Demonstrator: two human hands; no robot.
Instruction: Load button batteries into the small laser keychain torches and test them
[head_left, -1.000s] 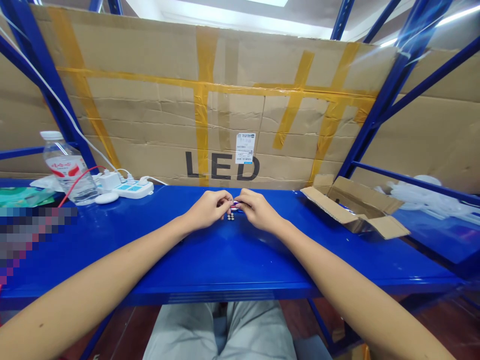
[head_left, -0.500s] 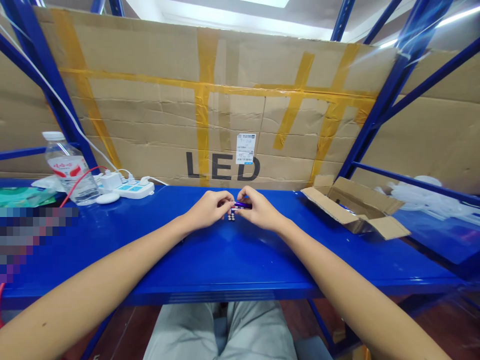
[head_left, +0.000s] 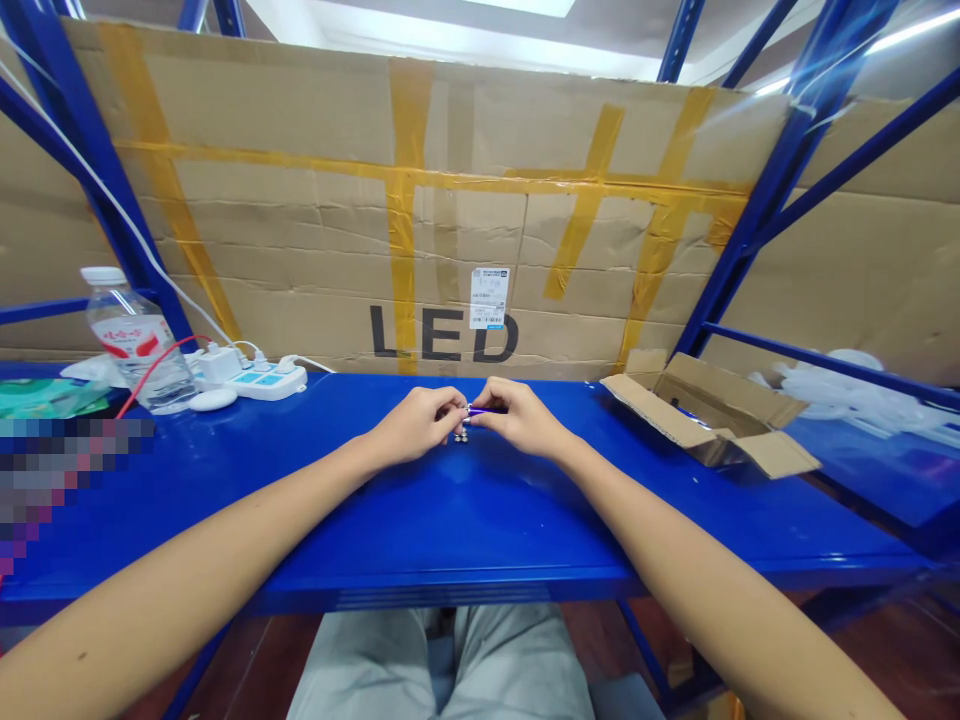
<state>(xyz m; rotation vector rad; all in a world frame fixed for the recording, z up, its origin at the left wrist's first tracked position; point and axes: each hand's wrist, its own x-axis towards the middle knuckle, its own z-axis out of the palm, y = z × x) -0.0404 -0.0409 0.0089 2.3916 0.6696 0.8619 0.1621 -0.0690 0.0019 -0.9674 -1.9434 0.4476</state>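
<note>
Both of my hands meet over the middle of the blue shelf (head_left: 465, 520). My right hand (head_left: 525, 420) pinches a small purple tube-shaped piece (head_left: 484, 410) and holds it level. My left hand (head_left: 416, 423) has its fingers closed at the tube's left end, on something too small to name. A few small silvery round pieces (head_left: 461, 436) lie on the shelf just under the fingertips.
An open cardboard box (head_left: 712, 415) lies to the right. A water bottle (head_left: 139, 340), a white power strip (head_left: 259, 378) with cables and a white puck (head_left: 212, 399) stand at the left. A taped cardboard sheet marked LED (head_left: 442, 335) closes the back.
The purple tube has tilted and turned a little in my right hand, and less of it shows now. Both hands stay in the same spot.
</note>
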